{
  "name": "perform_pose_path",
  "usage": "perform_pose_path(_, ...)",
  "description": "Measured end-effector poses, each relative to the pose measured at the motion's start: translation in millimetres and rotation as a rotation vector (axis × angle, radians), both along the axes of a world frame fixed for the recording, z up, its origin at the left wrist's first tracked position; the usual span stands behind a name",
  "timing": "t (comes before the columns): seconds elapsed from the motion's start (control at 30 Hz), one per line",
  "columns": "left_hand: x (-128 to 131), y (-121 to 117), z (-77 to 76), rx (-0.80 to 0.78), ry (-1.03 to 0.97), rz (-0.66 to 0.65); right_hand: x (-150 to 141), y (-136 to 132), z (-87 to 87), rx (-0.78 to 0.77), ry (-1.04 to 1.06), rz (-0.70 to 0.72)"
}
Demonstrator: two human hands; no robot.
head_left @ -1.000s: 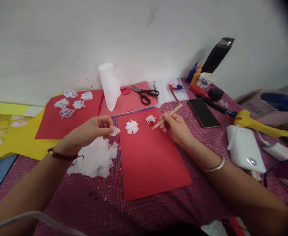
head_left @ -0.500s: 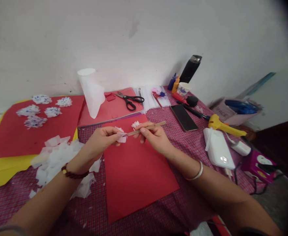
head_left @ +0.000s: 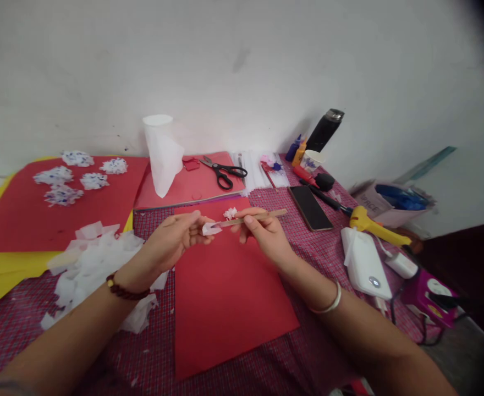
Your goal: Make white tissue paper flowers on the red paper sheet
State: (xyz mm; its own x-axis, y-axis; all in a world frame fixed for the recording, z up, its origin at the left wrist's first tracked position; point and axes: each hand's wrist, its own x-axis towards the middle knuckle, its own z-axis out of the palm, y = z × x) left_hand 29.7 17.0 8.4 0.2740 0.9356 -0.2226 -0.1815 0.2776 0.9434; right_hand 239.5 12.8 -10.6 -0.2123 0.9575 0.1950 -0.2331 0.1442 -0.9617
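- The right hand (head_left: 262, 234) is clamped on a thin, flat, pale wooden stick (head_left: 262, 216), thumb and fingers closed about its middle; its tip points to nine o'clock.
- The left hand (head_left: 176, 239) has a small white tissue-paper piece (head_left: 211, 229) at its fingertips; whether they pinch it I cannot tell.
- The piece sits at three o'clock from the left hand, and the stick's tip meets it in view.
- Beneath both hands lies a rectangular red paper sheet (head_left: 229, 308), with a crumpled white paper cluster (head_left: 230, 212) near twelve o'clock on it.
- A heap of white tissue-paper scraps (head_left: 102, 264) lies between eight and nine o'clock from the left hand.
- At ten o'clock from that hand, five blue-flecked white paper puffs (head_left: 78, 158) rest on another red sheet (head_left: 114, 212).
- Black-handled metal scissors (head_left: 225, 180) lie near twelve o'clock from the piece.
- A dark rectangular phone (head_left: 310, 208) lies at two o'clock from the right hand.
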Motion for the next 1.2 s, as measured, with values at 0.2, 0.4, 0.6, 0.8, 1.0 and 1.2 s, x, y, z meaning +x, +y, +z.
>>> perform_pose_path(0.2,-0.1,-4.4,3.7,-0.04,-0.173,-0.003,-2.7,-0.7,2.5,-0.087,0.191,0.021)
perform_pose_path(0.4,7.8,-13.5,6.3,0.094,-0.145,0.082,-5.6,-6.5,8.8,-0.103,0.163,-0.006)
perform_pose_path(0.6,11.1,-26.2,8.0,0.526,0.322,0.1,-10.0,-14.5,13.4,-0.096,0.104,-0.105)
perform_pose_path(0.8,-2.7,-25.7,4.8,1.217,0.797,-0.108,-6.1,-11.7,23.8,-0.275,0.13,0.013)
perform_pose_path(1.0,2.6,-24.2,16.1,0.86,0.726,0.086,-0.3,-4.1,30.6,-0.193,0.147,0.063)
perform_pose_path(1.2,1.3,-18.7,1.5,1.134,0.927,-0.083,2.3,11.4,7.8,-0.371,0.157,-0.081)
